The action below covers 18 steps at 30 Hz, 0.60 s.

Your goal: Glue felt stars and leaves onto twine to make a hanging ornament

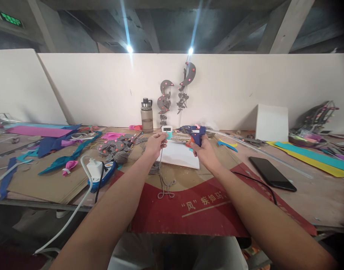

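My left hand (155,145) is closed in a pinch, and a strand of grey yarn (161,180) hangs down from it to the cardboard. At its fingertips shows a small teal piece (169,135); whether it is pinched too is unclear. Just behind is a small white digital timer (166,129). In my right hand (203,152) is a blue glue gun (198,135), its orange trigger under my fingers and its nozzle towards the left. Between and below both hands lies a white sheet of paper (179,154). Coiled yarn sits partly hidden behind my left wrist.
Red-printed cardboard (172,217) covers the near table edge. A bottle (147,116) stands behind; a power strip (103,176) with cables sits left. Rightwards lie a phone (271,173) and a clear rod (284,161). Grey moon hangings (189,75) are on the white partition.
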Available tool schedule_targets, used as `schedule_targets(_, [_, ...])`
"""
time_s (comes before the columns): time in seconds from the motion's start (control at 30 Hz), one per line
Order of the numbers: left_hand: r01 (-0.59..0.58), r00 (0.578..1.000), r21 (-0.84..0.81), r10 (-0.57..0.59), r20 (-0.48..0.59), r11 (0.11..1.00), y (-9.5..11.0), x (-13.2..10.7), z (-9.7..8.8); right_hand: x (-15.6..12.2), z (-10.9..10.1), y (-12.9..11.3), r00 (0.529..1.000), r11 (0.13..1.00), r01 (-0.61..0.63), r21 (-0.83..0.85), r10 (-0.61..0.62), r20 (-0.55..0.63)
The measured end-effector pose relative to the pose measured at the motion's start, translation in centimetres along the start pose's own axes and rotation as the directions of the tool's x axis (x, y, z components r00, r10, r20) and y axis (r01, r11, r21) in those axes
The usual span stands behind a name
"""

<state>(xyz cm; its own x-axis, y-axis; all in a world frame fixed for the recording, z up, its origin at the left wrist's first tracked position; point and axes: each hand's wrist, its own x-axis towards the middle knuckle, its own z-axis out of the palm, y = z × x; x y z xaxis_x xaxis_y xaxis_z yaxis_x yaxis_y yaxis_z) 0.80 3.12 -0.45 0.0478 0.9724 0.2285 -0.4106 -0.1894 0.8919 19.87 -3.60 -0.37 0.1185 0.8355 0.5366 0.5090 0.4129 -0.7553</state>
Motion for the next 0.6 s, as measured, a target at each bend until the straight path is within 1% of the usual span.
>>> schedule_targets(0.07, [-0.072, 0.996, 0.105, 0.077, -0.049, 0.992, -0.2, 0.1, 0.0, 0.6, -0.1, 0.7, 0.985, 0.983, -0.171, 0.064, 0.17, 0.022])
schedule_targets(0.1, [-0.113, 0.99, 0.156, 0.124, -0.064, 0.981, -0.2, 0.2, -0.1, 0.8, -0.3, 1.1, 0.97, 0.97, -0.241, 0.022, 0.24, 0.04])
schedule_targets(0.17, [-0.198, 0.972, 0.244, 0.221, -0.073, 0.949, -0.4, 0.2, -0.1, 1.3, -0.6, 1.7, 0.945, 0.942, -0.307, -0.135, 0.318, 0.076])
schedule_targets(0.2, [-0.245, 0.959, 0.291, 0.276, -0.068, 0.925, -0.4, 0.2, -0.1, 1.4, -0.7, 2.0, 0.937, 0.924, -0.311, -0.224, 0.338, 0.094])
schedule_targets(0.27, [-0.353, 0.916, 0.395, 0.399, -0.039, 0.848, -0.2, 0.0, 0.0, 1.6, -0.9, 2.4, 0.929, 0.887, -0.283, -0.364, 0.348, 0.124])
schedule_targets(0.33, [-0.437, 0.871, 0.47, 0.492, 0.007, 0.767, 0.1, -0.4, 0.1, 1.6, -0.9, 2.7, 0.924, 0.856, -0.262, -0.445, 0.356, 0.141])
schedule_targets(0.37, [-0.462, 0.857, 0.482, 0.515, 0.024, 0.745, 0.2, -0.6, 0.3, 1.5, -0.8, 2.9, 0.921, 0.838, -0.249, -0.486, 0.36, 0.148])
schedule_targets(0.43, [-0.483, 0.849, 0.472, 0.527, 0.044, 0.738, 0.5, -1.1, 0.6, 1.4, -0.5, 3.2, 0.918, 0.8, -0.216, -0.56, 0.362, 0.163])
schedule_targets(0.6, [-0.486, 0.856, 0.452, 0.511, 0.075, 0.748, 0.5, -1.6, 1.1, 1.0, -0.5, 3.2, 0.917, 0.741, -0.129, -0.659, 0.342, 0.205])
